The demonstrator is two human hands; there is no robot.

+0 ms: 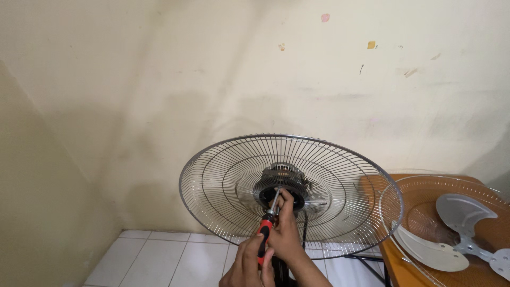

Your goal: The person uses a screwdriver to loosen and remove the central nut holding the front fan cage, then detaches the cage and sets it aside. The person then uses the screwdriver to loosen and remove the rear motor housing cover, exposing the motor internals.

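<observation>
— Fingers?
— Left hand (247, 266) curls tight round the red-and-black screwdriver (267, 227); right hand (285, 234) pinches its shaft, fingertips (287, 197) just below the fan motor hub (281, 186).
— Hidden?
— Screwdriver tip against the hub is hard to make out; wire guard (223, 175) surrounds them; wrists cut off.

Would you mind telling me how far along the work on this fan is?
Done: the front grille and blades are off and lie on the orange table. In hand: the left hand holds a red-handled screwdriver, its tip at the motor hub, with the right hand steadying the shaft. Left: the rear grille is still mounted around the motor.
</observation>
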